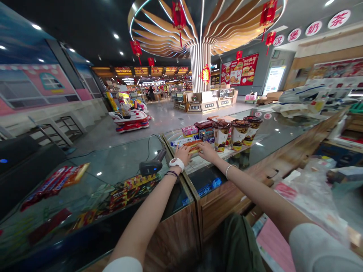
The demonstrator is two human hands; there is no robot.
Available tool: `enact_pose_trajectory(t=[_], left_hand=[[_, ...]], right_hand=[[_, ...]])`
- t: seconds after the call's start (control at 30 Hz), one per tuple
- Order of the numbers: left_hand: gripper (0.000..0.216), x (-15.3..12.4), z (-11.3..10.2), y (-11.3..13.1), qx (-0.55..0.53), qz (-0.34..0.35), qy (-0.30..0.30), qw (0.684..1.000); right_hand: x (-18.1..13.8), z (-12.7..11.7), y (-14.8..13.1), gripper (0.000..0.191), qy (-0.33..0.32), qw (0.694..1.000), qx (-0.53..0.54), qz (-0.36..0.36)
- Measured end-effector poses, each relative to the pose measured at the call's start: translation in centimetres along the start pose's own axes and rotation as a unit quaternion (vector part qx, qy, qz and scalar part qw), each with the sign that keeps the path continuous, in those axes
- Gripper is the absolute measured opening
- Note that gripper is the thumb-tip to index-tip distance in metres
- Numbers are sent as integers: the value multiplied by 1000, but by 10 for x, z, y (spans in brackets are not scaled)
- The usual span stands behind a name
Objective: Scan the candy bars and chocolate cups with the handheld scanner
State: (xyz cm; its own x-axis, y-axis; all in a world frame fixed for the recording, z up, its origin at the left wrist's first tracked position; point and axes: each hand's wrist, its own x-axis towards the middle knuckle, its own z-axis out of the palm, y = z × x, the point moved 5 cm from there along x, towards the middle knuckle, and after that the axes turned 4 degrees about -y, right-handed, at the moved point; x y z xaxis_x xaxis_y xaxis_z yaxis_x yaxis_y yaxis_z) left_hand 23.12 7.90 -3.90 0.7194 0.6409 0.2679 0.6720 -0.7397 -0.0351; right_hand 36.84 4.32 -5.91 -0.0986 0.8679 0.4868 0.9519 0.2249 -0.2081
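Observation:
Both my hands reach forward over the glass counter. My left hand [183,153], with a white watch on the wrist, has its fingers on the left end of a flat orange and gold snack packet [194,145]. At its other end is my right hand [208,152], fingers closed on the packet's edge. Behind the packet lie a blue and white packet [181,141], a pink box [190,130] and a blue box [206,133]. Three brown and white cups [220,138] with dark lids stand just right of my right hand.
A black barcode scanner [151,166] lies left of my left arm. Red and orange candy bars [53,183] rest on the left glass counter [119,151]. Plastic bags [309,189] are piled at the right. A wooden drawer front [224,207] is near my legs.

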Motion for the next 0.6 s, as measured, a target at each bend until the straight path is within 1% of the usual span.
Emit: enact_pose_trajectory(t=[0.07,0.2,0.33,0.47,0.6], left_hand=[[23,-1,-3,3,3,7,-3,1000],[24,-5,-8,6,16,-2,-6,1000],[22,-14,-19,2,40,13,21,999],[20,-29,-40,-4,65,46,57,995],[22,-45,-66,-18,74,44,90,992]], right_hand=[[0,2,0,29,-12,1000,5,2],[1,7,-1,39,-34,999,14,-5],[1,5,-4,50,-22,999,23,-13],[6,-9,-20,53,-7,998,20,-61],[21,-26,-48,49,18,992,18,-121]])
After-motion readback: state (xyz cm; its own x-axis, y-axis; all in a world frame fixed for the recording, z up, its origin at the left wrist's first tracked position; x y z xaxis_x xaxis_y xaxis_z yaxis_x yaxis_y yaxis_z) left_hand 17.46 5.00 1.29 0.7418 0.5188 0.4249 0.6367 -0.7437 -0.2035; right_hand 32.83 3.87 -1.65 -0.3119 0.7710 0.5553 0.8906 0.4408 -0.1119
